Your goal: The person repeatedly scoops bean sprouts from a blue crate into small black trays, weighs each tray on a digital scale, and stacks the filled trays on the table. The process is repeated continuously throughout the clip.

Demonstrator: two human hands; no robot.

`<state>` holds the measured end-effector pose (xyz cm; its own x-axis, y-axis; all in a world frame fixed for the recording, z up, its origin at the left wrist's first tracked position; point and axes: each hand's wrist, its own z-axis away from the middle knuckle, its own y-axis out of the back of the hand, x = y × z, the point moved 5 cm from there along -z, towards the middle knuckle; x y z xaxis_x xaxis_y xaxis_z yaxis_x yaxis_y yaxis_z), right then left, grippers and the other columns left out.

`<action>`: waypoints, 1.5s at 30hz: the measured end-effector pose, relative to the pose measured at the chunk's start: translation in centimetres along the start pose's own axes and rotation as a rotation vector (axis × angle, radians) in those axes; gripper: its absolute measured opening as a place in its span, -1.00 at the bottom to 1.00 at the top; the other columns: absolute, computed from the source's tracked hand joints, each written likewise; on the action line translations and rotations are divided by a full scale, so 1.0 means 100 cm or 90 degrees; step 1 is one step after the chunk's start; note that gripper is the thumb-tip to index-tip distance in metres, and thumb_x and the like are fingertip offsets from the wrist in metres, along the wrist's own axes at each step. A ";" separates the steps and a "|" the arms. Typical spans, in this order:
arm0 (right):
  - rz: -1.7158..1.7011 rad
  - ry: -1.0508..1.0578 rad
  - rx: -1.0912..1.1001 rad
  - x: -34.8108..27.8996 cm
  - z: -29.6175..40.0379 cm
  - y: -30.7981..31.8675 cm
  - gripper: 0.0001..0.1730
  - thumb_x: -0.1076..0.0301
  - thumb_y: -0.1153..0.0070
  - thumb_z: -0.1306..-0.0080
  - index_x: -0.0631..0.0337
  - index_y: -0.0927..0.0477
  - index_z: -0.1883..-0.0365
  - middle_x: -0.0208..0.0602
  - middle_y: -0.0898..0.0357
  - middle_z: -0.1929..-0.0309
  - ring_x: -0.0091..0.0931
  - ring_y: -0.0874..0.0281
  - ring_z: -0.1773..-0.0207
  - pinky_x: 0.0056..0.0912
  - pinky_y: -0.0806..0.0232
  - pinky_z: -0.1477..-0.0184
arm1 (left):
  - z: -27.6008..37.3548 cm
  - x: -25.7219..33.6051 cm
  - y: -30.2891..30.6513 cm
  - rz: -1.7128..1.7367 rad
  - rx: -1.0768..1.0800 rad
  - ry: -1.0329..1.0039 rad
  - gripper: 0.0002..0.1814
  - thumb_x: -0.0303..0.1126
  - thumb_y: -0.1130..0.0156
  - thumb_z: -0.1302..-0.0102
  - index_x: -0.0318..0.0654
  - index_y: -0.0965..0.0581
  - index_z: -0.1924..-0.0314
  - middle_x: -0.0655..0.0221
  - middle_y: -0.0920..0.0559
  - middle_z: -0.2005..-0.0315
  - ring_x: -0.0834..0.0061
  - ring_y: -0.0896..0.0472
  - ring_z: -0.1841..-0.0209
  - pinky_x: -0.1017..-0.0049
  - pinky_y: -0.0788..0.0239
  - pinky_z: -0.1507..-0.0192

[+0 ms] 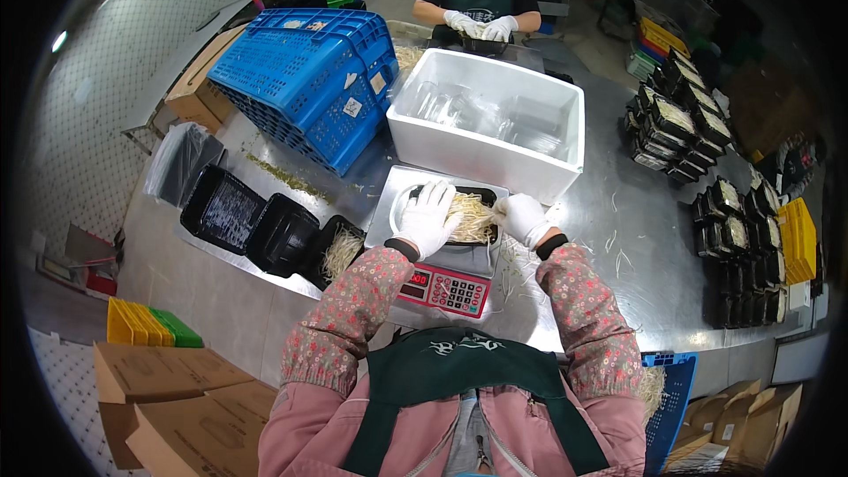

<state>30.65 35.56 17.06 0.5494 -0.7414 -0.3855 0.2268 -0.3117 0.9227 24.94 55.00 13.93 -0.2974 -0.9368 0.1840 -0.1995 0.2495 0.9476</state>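
Note:
A black plastic tray [495,197] of bean sprouts [472,218] rests on the metal pan of a red digital scale [457,291]. My left hand [429,220], in a white glove, lies over the tray's left part, fingers pointing away from me; whether it grips anything is hidden. At the tray's right edge my gloved right hand [522,218] has its fingers closed on some bean sprouts. Left of the scale, another black tray [341,252] holds sprouts, beside stacks of empty black trays [225,209].
Beyond the scale stands a white foam box [487,152] with clear plastic pieces, beside blue crates [305,79]. Filled trays [676,116] are stacked at right on the steel table [596,265]. A co-worker [480,0] with gloved hands works opposite. Cardboard boxes [199,424] stand lower left.

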 end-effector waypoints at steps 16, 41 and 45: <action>-0.373 -0.450 0.052 0.169 0.169 -0.027 -0.88 0.44 -0.24 -0.31 0.30 -0.68 0.39 -0.36 -0.65 0.57 -0.66 -0.47 0.64 -0.55 -0.28 0.61 | 0.233 -0.237 0.098 -0.079 -0.006 0.607 -0.45 0.01 -0.13 -0.42 -0.18 -0.52 -0.25 0.10 -0.60 -0.15 0.13 -0.54 -0.21 -0.05 -0.06 -0.41; -0.546 -0.299 0.374 0.106 0.210 0.103 -0.86 0.46 -0.23 -0.38 0.33 -0.69 0.15 -0.45 -0.67 0.42 -0.73 -0.45 0.47 -0.68 -0.28 0.43 | 0.262 -0.269 0.122 0.157 0.378 0.576 -0.64 -0.20 -0.43 -0.29 -0.43 -0.69 0.16 0.22 -0.76 0.31 0.45 -0.69 0.25 0.46 -0.49 0.10; -0.544 -0.230 0.463 0.100 0.221 0.129 -0.86 0.47 -0.22 -0.38 0.33 -0.69 0.15 -0.43 -0.68 0.39 -0.72 -0.48 0.46 -0.68 -0.29 0.43 | 0.172 -0.154 0.189 0.062 0.506 0.353 -0.74 -0.40 -0.25 -0.41 -0.39 -0.63 -0.01 0.15 -0.72 0.16 0.25 -0.68 0.10 0.35 -0.48 -0.02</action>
<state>21.28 11.01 25.02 0.1554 -0.2165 -0.9638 -0.1644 -0.9678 0.1908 9.70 78.38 24.51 0.0952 -0.8349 0.5421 -0.8298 0.2342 0.5065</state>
